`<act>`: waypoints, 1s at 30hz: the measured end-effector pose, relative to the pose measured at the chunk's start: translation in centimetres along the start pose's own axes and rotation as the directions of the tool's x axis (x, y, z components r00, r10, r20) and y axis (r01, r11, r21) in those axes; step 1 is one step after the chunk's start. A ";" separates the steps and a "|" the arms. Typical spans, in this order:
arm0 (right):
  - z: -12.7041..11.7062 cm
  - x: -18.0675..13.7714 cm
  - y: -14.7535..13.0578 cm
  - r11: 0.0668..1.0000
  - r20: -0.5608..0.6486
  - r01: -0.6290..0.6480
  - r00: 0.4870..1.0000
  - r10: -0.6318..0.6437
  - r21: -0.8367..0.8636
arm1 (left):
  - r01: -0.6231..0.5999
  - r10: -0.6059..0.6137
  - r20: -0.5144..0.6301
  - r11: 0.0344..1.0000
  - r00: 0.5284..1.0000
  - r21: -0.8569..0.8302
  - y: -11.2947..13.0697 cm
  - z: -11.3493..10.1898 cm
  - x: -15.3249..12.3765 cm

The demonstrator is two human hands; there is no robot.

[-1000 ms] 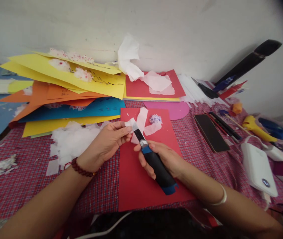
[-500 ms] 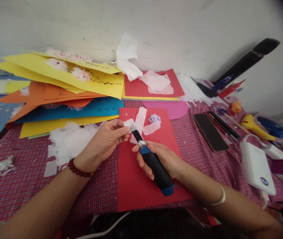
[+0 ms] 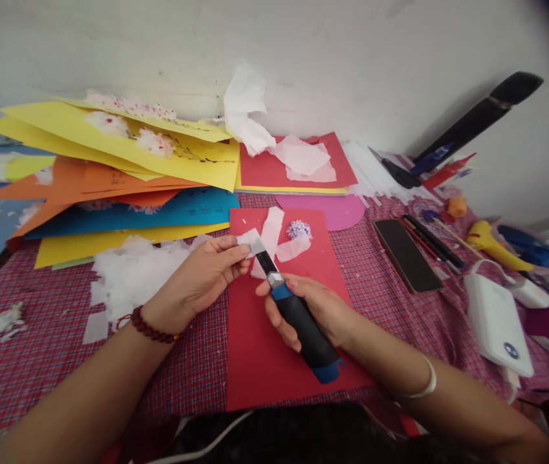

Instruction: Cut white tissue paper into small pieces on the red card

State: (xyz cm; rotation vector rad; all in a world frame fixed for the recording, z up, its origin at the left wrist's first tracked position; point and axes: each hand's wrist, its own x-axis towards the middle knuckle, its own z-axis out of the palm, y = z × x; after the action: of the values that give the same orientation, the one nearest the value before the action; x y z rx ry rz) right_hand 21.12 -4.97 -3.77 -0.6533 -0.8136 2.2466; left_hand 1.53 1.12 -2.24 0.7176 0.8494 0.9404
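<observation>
Tissue (image 3: pixel 252 240) above red sheet (image 3: pixel 267 364), pinched by fingertips of left hand (image 3: pixel 209 270). Right hand (image 3: pixel 321 306) curled around cutter (image 3: pixel 306 332), blade (image 3: pixel 265 261) at tissue. Since half second ago, almost nothing moved; work with blade seems unfinished.

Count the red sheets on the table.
2: the near red sheet, below the right hand; the far red sheet, by the wall, partly under tissue. The paper stack may hide more.

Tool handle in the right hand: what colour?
The tool handle is black with blue ends, clearest in the head view.
</observation>
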 end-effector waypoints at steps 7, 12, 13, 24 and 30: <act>0.0 0.0 0.1 0.999 -0.014 -0.016 1.000 0.015 -0.036 | 0.028 -0.029 0.034 0.999 0.999 0.029 -0.1 0.0 -0.2; 0.0 0.0 0.1 1.000 -0.033 0.006 0.999 -0.007 -0.030 | 0.022 -0.023 0.038 0.999 0.999 0.031 0.4 0.1 -0.3; 0.0 0.0 0.1 1.000 -0.036 0.005 0.999 -0.006 -0.027 | 0.027 -0.028 0.024 0.999 0.999 0.018 0.5 0.1 -0.3; 0.1 -0.1 0.1 1.000 -0.024 -0.012 1.000 0.012 -0.022 | 0.014 -0.016 0.048 0.999 0.999 0.031 0.8 0.5 -0.6; 0.1 -0.1 0.1 1.000 -0.020 0.013 1.000 -0.014 -0.018 | 0.044 -0.058 0.153 0.995 0.986 0.091 0.4 0.5 -0.8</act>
State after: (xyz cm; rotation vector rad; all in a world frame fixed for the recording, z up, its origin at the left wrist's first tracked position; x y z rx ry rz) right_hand 21.04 -5.15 -3.77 -0.6759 -0.8269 2.2196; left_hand 1.55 0.46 -1.40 0.8304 0.7708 0.7942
